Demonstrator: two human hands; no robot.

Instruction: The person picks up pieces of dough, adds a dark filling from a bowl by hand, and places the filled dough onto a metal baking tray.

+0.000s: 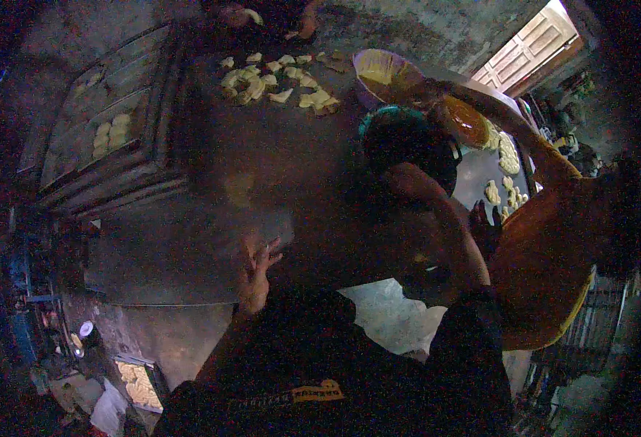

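Note:
My left hand (258, 275) is over the near edge of the dark work table (262, 156). Its fingers are spread and nothing shows in them. My right arm reaches forward, and my right hand (410, 182) is at the near side of a dark round container with a teal rim (387, 116). Shadow hides its fingers, so I cannot make out whether they hold anything. A small pale smear (239, 188) lies on the table ahead of my left hand. Pale dough pieces (251, 84) are scattered at the table's far side.
Stacked trays (105, 131) with pale dough stand at the left. A purple bowl (386, 73) and an orange bowl (466, 120) are at the far right. Another person in orange (546, 255) stands close on my right beside a tray (478, 175) of shaped dough. Another person's hands (306, 22) show at the far edge.

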